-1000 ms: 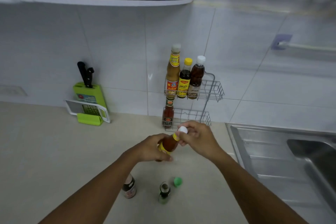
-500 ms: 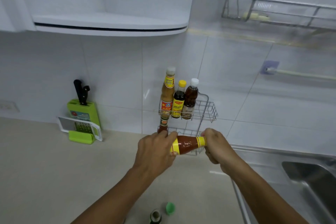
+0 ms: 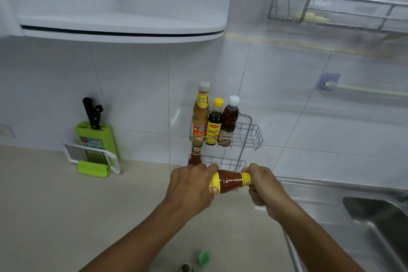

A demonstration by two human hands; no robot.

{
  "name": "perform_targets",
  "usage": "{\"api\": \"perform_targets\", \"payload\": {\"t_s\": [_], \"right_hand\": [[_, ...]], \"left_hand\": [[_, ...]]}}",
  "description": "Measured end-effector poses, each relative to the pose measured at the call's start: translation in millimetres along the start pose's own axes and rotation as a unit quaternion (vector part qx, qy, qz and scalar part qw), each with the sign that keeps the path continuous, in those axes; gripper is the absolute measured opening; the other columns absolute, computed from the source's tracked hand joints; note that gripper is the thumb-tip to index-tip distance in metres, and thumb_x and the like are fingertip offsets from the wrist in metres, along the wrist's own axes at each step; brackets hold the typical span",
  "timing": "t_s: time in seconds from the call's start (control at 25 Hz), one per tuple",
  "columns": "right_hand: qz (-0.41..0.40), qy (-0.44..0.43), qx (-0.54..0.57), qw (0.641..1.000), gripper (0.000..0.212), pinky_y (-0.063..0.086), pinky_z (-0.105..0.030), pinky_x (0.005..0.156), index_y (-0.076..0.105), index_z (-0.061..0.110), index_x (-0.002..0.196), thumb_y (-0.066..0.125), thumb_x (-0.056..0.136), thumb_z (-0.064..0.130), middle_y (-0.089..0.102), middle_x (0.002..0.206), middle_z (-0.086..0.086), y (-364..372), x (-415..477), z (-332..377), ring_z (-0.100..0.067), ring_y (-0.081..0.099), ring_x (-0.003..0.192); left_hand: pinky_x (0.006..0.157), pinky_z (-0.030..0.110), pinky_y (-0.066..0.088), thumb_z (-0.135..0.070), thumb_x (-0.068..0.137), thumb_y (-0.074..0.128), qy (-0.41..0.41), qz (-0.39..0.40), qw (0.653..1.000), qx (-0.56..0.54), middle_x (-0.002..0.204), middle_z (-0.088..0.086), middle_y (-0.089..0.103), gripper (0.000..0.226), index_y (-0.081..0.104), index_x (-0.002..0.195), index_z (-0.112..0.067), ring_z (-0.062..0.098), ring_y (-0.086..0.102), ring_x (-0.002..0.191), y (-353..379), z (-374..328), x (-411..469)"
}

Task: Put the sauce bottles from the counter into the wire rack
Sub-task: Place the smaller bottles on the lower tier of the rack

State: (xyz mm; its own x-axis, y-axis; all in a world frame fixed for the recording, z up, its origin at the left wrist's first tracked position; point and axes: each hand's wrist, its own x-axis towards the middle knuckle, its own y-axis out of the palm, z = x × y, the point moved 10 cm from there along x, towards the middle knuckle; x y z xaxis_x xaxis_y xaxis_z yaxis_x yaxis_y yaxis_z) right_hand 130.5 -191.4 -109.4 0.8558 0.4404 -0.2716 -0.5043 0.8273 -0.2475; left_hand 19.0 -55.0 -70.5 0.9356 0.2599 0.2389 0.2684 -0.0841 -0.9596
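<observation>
Both hands clamp one chili sauce bottle (image 3: 228, 183), held sideways in front of the wire rack (image 3: 248, 134): my left hand (image 3: 191, 187) wraps its labelled base, my right hand (image 3: 262, 185) closes over the cap end, which is hidden in the fist, so I cannot say whether the cap is seated. The bottle hangs just before the rack's lower tier (image 3: 227, 163), clear of the counter (image 3: 66, 205).

Beyond it, a small red bottle (image 3: 196, 154) already stands at the left of the lower tier, and three tall bottles (image 3: 214, 121) fill the left of the upper tier, leaving open wire to the right on both levels. At the bottom edge, another bottle (image 3: 186, 267) and a loose green cap (image 3: 204, 257) wait on the counter.

To place it well, I judge I should turn the bottle upright first, base down, then lower it into the free space right of the red bottle, keeping the neck clear of the upper basket's underside and letting go only once the base sits flat on the wires.
</observation>
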Motion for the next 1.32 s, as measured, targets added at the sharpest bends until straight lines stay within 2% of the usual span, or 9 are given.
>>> {"api": "perform_targets", "payload": {"t_s": [0.12, 0.24, 0.36, 0.48, 0.6, 0.72, 0.84, 0.96, 1.32], "right_hand": [[0.09, 0.015, 0.228, 0.969, 0.027, 0.028, -0.027, 0.045, 0.052, 0.013, 0.082, 0.062, 0.097, 0.032, 0.041, 0.054, -0.002, 26, -1, -10, -0.016, 0.034, 0.044], [0.131, -0.043, 0.164, 0.977, 0.04, 0.056, -0.038, 0.06, 0.066, 0.0, 0.105, 0.075, 0.086, 0.034, 0.073, 0.081, -0.016, 49, 2, -10, -0.025, 0.064, 0.06], [0.044, -0.074, 0.112, 0.99, 0.044, 0.064, -0.049, 0.076, 0.074, 0.003, 0.105, 0.083, 0.075, 0.033, 0.078, 0.093, -0.023, 35, 30, -18, -0.036, 0.075, 0.072], [-0.073, -0.087, 0.069, 0.991, 0.023, 0.064, -0.052, 0.081, 0.08, 0.017, 0.094, 0.09, 0.074, 0.023, 0.081, 0.086, -0.007, 17, 64, -34, -0.029, 0.078, 0.079], [-0.129, -0.085, 0.011, 0.988, 0.037, 0.063, -0.042, 0.085, 0.076, 0.025, 0.105, 0.092, 0.071, 0.021, 0.08, 0.09, 0.003, 18, 93, -45, -0.016, 0.077, 0.088], [-0.144, -0.114, -0.061, 0.981, 0.05, 0.06, -0.027, 0.087, 0.072, 0.022, 0.116, 0.091, 0.07, 0.012, 0.074, 0.094, 0.006, 30, 118, -42, -0.01, 0.072, 0.088], [-0.138, -0.132, -0.121, 0.974, 0.055, 0.056, -0.023, 0.085, 0.071, 0.017, 0.122, 0.09, 0.07, 0.01, 0.073, 0.1, 0.003, 46, 140, -43, -0.016, 0.07, 0.095], [-0.111, -0.117, -0.183, 0.97, 0.053, 0.049, -0.013, 0.072, 0.069, 0.02, 0.121, 0.089, 0.073, 0.011, 0.071, 0.099, 0.004, 61, 163, -49, -0.017, 0.07, 0.092], [-0.033, -0.071, -0.269, 0.96, 0.047, 0.052, -0.031, 0.085, 0.064, 0.016, 0.119, 0.086, 0.077, 0.02, 0.072, 0.112, -0.003, 91, 209, -60, -0.019, 0.067, 0.103]], "left_hand": [[0.084, 0.036, 0.058, -0.048, 0.068, 0.078, -0.052, 0.044, 0.991, -0.111, 0.112, -0.007, 0.068, 0.062, 0.053, 0.123, -0.036, 0.018, 0.067, 0.098, 15, 11, 12], [0.075, 0.037, 0.062, -0.048, 0.059, 0.084, -0.076, 0.095, 0.96, -0.251, 0.103, -0.008, 0.066, 0.064, 0.054, 0.114, -0.036, 0.013, 0.067, 0.089, 46, 21, 23], [0.077, 0.024, 0.059, -0.034, 0.058, 0.094, -0.077, 0.164, 0.912, -0.368, 0.112, -0.01, 0.062, 0.074, 0.053, 0.12, -0.031, 0.003, 0.064, 0.095, 82, 52, 38], [0.078, 0.02, 0.051, -0.029, 0.075, 0.086, -0.161, 0.205, 0.898, -0.355, 0.12, -0.003, 0.059, 0.062, 0.054, 0.128, -0.022, 0.011, 0.062, 0.101, 121, 122, 48], [0.081, 0.027, 0.052, -0.025, 0.095, 0.063, -0.221, 0.234, 0.879, -0.352, 0.127, 0.004, 0.06, 0.036, 0.057, 0.13, -0.021, 0.019, 0.063, 0.108, 164, 164, 57], [0.074, 0.024, 0.05, -0.008, 0.099, 0.05, -0.248, 0.228, 0.86, -0.382, 0.141, 0.009, 0.056, 0.044, 0.049, 0.142, -0.016, 0.022, 0.06, 0.112, 197, 175, 72], [0.09, 0.028, 0.048, 0.001, 0.096, 0.047, -0.265, 0.24, 0.832, -0.424, 0.148, 0.002, 0.049, 0.057, 0.039, 0.151, -0.014, 0.025, 0.051, 0.133, 225, 167, 82], [0.1, 0.032, 0.047, 0.0, 0.093, 0.049, -0.248, 0.255, 0.826, -0.437, 0.139, -0.002, 0.058, 0.056, 0.049, 0.145, -0.02, 0.021, 0.057, 0.125, 245, 158, 92], [0.109, 0.044, 0.047, -0.018, 0.074, 0.053, -0.253, 0.244, 0.814, -0.463, 0.138, -0.007, 0.063, 0.073, 0.047, 0.145, -0.037, 0.016, 0.061, 0.124, 284, 171, 93]]}}
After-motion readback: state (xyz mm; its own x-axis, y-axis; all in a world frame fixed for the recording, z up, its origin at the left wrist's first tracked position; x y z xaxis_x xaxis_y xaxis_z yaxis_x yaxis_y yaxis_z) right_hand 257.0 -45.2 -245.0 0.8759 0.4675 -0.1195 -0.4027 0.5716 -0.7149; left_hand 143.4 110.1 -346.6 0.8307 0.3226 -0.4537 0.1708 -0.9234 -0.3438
